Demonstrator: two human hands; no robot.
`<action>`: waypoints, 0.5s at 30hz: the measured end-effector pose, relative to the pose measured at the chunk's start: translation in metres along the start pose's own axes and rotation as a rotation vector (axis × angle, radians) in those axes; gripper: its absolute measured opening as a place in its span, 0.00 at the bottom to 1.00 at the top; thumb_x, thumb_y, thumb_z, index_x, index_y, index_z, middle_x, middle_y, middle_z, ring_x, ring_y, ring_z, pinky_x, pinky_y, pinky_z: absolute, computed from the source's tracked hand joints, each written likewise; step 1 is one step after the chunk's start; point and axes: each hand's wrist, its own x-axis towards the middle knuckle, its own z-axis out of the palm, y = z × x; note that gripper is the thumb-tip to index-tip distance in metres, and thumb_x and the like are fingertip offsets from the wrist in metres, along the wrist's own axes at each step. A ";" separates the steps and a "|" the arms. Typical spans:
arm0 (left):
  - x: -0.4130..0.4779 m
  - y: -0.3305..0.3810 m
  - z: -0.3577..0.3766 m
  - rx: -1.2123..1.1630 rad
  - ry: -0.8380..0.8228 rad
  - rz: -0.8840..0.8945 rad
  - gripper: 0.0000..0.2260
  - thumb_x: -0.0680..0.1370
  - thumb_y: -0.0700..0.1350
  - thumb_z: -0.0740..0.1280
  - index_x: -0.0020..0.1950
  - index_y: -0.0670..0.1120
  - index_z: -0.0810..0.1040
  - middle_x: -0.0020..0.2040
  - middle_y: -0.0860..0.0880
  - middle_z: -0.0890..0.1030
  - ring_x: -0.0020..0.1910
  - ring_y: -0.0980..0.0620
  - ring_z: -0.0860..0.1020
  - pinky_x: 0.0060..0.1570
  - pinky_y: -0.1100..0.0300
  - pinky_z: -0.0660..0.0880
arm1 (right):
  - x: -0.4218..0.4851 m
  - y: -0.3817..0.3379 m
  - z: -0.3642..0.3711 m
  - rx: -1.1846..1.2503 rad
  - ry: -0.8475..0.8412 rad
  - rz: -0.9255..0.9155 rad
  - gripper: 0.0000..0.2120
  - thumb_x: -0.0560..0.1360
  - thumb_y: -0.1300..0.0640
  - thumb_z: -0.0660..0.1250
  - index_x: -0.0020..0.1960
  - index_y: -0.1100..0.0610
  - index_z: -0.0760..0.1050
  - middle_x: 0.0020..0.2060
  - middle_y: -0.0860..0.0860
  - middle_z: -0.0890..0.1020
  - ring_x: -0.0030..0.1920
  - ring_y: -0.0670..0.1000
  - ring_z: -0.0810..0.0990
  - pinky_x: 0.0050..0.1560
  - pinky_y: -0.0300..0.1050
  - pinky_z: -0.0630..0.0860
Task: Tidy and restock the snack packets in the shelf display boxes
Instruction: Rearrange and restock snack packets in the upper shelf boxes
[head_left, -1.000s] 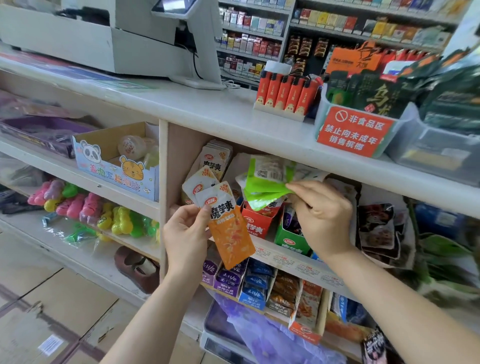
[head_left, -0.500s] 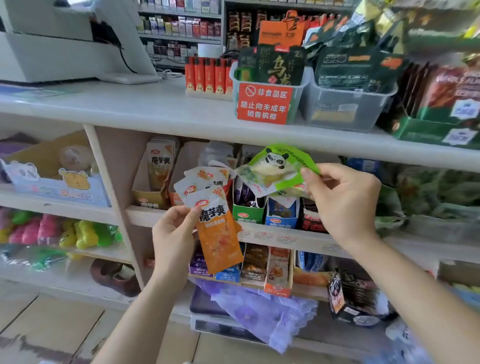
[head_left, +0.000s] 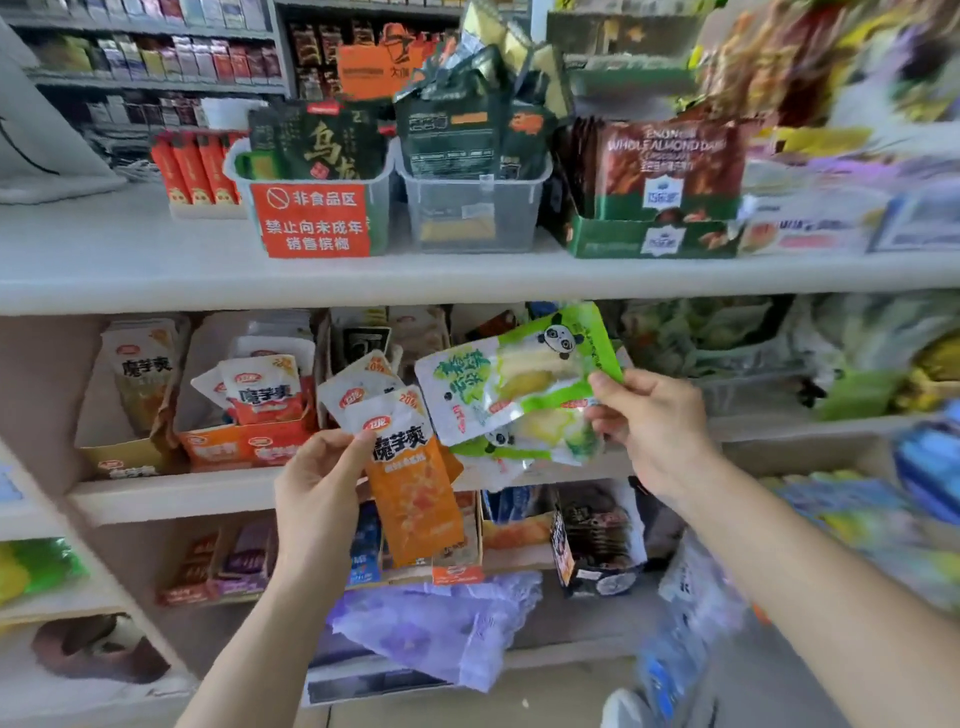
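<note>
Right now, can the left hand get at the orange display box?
Probably yes: the orange display box stands open-topped close beside the left hand, with nothing between them. That hand grips orange packets, though, so it could drop those in but hardly grasp more.

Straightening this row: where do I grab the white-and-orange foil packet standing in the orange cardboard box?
Pinch the white-and-orange foil packet by its top edge, from above-front; it stands roughly upright in the orange cardboard box, only its upper part clearing the front wall.
</note>
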 end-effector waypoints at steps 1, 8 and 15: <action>0.000 -0.001 0.007 -0.004 -0.011 -0.006 0.10 0.78 0.51 0.74 0.40 0.50 0.79 0.39 0.45 0.81 0.41 0.45 0.79 0.53 0.41 0.78 | 0.002 0.001 -0.009 0.049 0.025 0.062 0.02 0.76 0.65 0.71 0.45 0.63 0.80 0.28 0.52 0.80 0.27 0.46 0.78 0.29 0.35 0.76; -0.006 -0.011 0.060 -0.049 -0.057 -0.031 0.09 0.80 0.46 0.72 0.42 0.45 0.78 0.38 0.47 0.79 0.40 0.48 0.77 0.49 0.49 0.78 | 0.006 0.013 -0.064 0.262 0.171 0.310 0.06 0.77 0.68 0.68 0.42 0.63 0.76 0.30 0.55 0.77 0.25 0.45 0.78 0.26 0.33 0.75; -0.020 -0.026 0.113 -0.060 -0.186 -0.062 0.11 0.79 0.47 0.73 0.37 0.51 0.79 0.39 0.46 0.82 0.39 0.45 0.79 0.45 0.48 0.77 | 0.013 0.011 -0.125 0.390 0.328 0.341 0.03 0.78 0.66 0.68 0.49 0.66 0.76 0.39 0.56 0.78 0.35 0.47 0.78 0.27 0.32 0.75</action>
